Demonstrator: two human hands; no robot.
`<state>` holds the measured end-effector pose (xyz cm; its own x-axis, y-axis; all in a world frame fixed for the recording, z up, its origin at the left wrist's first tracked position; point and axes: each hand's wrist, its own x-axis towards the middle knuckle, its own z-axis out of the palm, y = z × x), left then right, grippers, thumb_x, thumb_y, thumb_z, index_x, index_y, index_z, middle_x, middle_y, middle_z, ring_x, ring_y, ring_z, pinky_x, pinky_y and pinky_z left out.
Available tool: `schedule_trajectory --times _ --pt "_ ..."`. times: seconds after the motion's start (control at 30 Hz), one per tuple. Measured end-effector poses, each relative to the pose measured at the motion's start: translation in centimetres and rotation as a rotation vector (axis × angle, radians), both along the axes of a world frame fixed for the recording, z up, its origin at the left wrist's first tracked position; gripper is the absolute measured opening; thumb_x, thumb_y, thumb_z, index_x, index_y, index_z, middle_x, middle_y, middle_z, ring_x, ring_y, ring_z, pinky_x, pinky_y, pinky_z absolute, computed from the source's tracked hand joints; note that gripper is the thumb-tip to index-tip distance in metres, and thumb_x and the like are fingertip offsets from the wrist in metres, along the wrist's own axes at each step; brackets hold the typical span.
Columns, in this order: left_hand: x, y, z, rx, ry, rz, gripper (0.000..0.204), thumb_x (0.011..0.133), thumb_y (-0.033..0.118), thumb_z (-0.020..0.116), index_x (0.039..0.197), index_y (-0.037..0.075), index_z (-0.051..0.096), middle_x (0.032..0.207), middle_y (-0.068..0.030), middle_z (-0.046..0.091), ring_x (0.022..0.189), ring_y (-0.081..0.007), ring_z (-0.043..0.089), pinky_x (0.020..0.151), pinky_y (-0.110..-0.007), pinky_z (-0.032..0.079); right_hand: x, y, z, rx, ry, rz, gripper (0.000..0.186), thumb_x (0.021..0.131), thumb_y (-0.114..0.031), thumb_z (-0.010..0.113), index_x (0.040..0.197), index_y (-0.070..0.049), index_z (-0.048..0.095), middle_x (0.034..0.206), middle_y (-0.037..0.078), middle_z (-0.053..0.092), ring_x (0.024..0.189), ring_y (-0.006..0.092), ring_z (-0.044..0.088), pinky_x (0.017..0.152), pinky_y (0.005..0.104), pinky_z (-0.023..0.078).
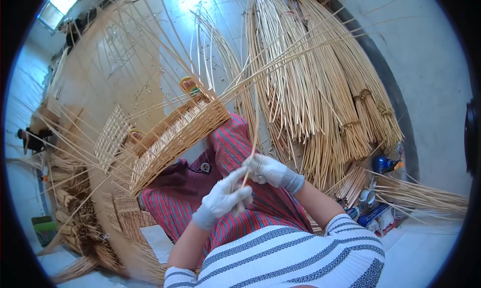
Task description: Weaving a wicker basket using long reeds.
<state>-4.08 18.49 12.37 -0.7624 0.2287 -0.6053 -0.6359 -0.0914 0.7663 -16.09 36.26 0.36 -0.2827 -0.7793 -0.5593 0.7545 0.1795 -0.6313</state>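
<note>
In white gloves, my left hand (228, 193) and my right hand (268, 173) are closed on a thin pale cane (255, 127) held over my lap. The right hand is a little higher along it. A woven wicker basket (178, 137), with long loose canes sticking out of it, rests tilted at my knees on red-and-grey striped cloth (175, 203). The lower end of the cane is partly hidden by my fingers.
Long cane bundles (320, 97) lie at the right beside a blue kettle (383, 164), a mug (367, 197) and cut sticks (350, 185). Woven panels (112, 137) and more bundles (75, 203) are at the left. A white sheet (155, 240) lies near my left arm.
</note>
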Motion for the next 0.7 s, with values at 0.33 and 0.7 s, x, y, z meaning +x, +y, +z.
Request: schedule_trajectory --times 0.33,0.7 --pt "16.5 -12.4 -0.6 -1.201 0.727 0.193 0.026 0.082 0.000 0.061 0.101 0.009 0.075 0.086 -0.0052 0.066 0.080 -0.0189 0.063 0.076 -0.033 0.051 5.5 -5.1 8.0 -0.450 0.309 0.216 0.044 0.107 -0.033 0.047 0.129 0.002 0.061 0.120 0.015 0.069 0.110 0.0239 0.066 0.090 0.0368 0.057" --pt "23.2 -21.8 -12.3 -1.433 0.540 1.584 0.028 0.100 0.012 0.057 0.125 0.000 0.062 0.120 -0.0120 0.065 0.121 -0.0262 0.058 0.109 -0.037 0.043 19.4 -22.1 8.7 -0.906 0.884 0.429 0.038 0.105 -0.017 0.044 0.134 0.003 0.057 0.129 0.023 0.064 0.120 0.0354 0.062 0.103 0.0412 0.048"
